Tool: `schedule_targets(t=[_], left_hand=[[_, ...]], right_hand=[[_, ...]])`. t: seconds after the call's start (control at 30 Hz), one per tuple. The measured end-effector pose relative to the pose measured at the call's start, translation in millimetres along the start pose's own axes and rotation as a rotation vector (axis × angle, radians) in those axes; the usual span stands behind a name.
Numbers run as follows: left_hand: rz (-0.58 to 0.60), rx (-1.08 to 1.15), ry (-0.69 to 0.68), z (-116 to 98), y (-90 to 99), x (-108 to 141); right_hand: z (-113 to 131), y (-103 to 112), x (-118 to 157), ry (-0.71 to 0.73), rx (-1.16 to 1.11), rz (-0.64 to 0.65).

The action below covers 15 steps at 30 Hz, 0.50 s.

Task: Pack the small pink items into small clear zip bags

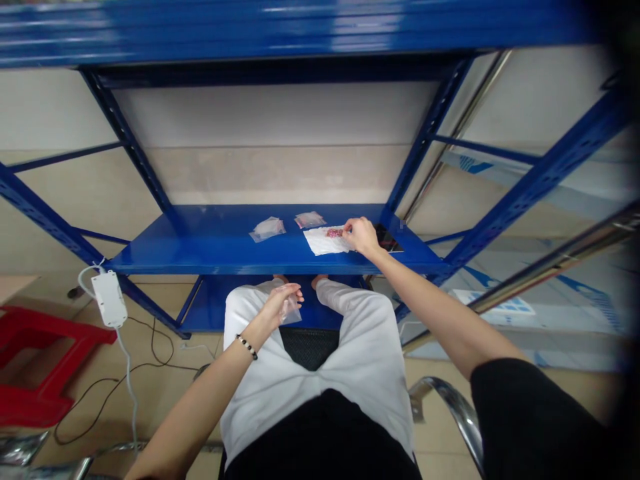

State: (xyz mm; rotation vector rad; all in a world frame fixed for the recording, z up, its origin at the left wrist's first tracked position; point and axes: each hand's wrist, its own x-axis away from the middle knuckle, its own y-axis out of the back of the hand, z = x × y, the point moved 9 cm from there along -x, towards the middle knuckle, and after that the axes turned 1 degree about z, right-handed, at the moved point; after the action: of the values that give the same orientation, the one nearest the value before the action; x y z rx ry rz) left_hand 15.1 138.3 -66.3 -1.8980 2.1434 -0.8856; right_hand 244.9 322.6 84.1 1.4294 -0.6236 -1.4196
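Note:
My left hand (283, 301) is closed on a small clear plastic bag (291, 311) above my lap, in front of the shelf's edge. On the blue shelf (225, 253), a white sheet (320, 245) carries a small heap of red and pink pieces (333, 233). My right hand (361, 235) reaches over the sheet's right side, its fingertips pinched at the heap; anything between them is too small to make out. Left of the sheet lies a pile of clear bags (268, 229). Behind the sheet is another small stack of bags (310, 219) with pinkish edges.
A dark flat object (389, 239) lies right of my right hand. Blue uprights and an upper shelf (320, 30) frame the work surface. At the left are a white power strip (109, 299), cables and a red stool (45, 360).

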Motion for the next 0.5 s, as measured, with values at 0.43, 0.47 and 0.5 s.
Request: schedule_targets(t=[0.43, 0.47, 0.5], left_hand=[[0.233, -0.017, 0.014, 0, -34.4, 15], [0.248, -0.032, 0.022, 3, -36.4, 15], [0.262, -0.049, 0.026, 5, -38.3, 16]], right_hand=[[111, 32, 186, -0.006, -0.994, -0.058], [119, 33, 202, 0.002, -1.008, -0.055], [124, 34, 212, 0.017, -1.008, -0.053]])
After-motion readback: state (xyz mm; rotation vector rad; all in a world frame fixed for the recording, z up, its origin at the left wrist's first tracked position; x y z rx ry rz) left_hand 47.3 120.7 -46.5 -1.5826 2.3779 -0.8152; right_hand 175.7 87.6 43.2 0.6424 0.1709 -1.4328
